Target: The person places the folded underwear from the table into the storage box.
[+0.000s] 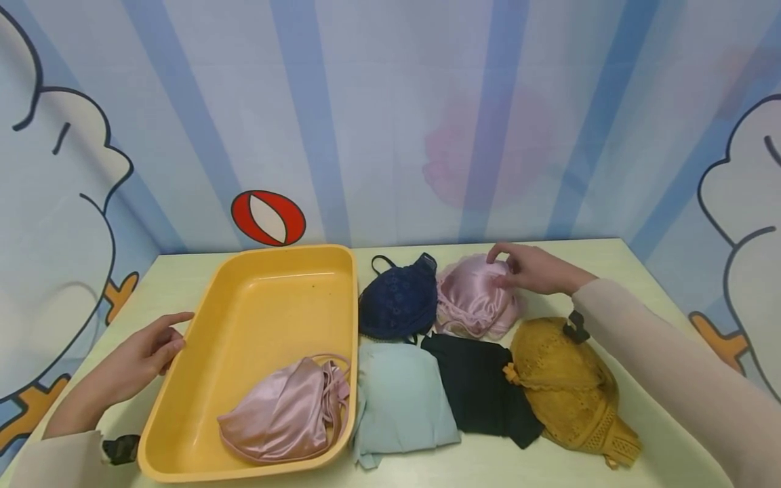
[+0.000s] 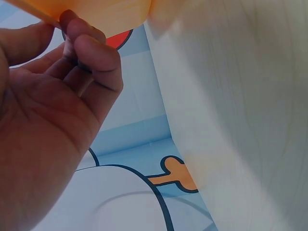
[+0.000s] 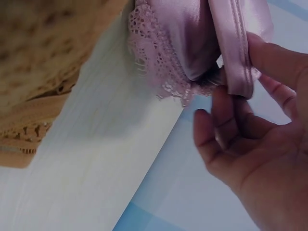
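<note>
My right hand [image 1: 537,269] pinches the far right side of a pale pink satin bra [image 1: 470,291] with lace edging. In the right wrist view, the thumb lies against a satin band [image 3: 236,53] and curled fingers are at its lower end. At the yellow tray [image 1: 244,366], my left hand [image 1: 137,362] holds the left rim; the left wrist view has thumb and fingertips meeting at that edge. Inside the tray's near right corner lies a dusty-pink satin garment [image 1: 281,413] with thin straps.
Right of the tray are a navy bra [image 1: 399,298], a folded pale green garment [image 1: 403,400], a folded black garment [image 1: 482,383] and a mustard lace bra [image 1: 564,386] below the right forearm. A printed backdrop [image 1: 390,135] rises behind the table.
</note>
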Motion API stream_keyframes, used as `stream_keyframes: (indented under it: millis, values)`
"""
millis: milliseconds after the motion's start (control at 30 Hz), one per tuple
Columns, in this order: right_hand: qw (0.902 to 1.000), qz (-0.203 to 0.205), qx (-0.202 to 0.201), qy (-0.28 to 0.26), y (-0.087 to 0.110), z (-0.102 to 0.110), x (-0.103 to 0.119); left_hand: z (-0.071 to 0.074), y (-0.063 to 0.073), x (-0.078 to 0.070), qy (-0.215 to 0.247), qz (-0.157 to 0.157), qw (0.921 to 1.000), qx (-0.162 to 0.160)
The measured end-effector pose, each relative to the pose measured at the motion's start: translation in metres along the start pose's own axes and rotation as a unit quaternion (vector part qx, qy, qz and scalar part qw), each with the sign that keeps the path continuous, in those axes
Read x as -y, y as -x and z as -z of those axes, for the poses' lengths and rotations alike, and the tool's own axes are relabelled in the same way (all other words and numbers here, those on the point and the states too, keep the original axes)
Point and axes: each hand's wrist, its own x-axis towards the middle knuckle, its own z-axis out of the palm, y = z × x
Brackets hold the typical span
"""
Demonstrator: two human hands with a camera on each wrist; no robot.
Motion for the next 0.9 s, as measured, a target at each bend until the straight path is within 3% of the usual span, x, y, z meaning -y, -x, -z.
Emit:
stream_keyframes:
  millis: [233, 367, 533, 767, 900]
  values:
    - [0.9977, 0.034, -0.054, 0.022, 0.001, 0.003, 0.005, -0.001, 0.001, -0.001, -0.004, 0.003, 1.0000, 0.001]
    - [0.9977, 0.033, -0.057, 0.017, 0.001, 0.003, 0.007, 0.000, 0.002, 0.000, -0.002, 0.001, 1.0000, 0.004]
    - [0.9996, 0.002, -0.027, 0.008, 0.002, 0.002, 0.003, -0.001, 0.002, 0.001, 0.002, -0.003, 1.0000, 0.002]
    - [0.9974, -0.041, 0.051, -0.031, 0.006, 0.001, -0.006, -0.001, 0.001, 0.002, 0.001, -0.015, 0.9999, -0.003]
    - [0.9955, -0.063, 0.067, -0.023, 0.008, 0.000, -0.009, -0.001, 0.000, 0.001, -0.001, -0.011, 0.9999, -0.004]
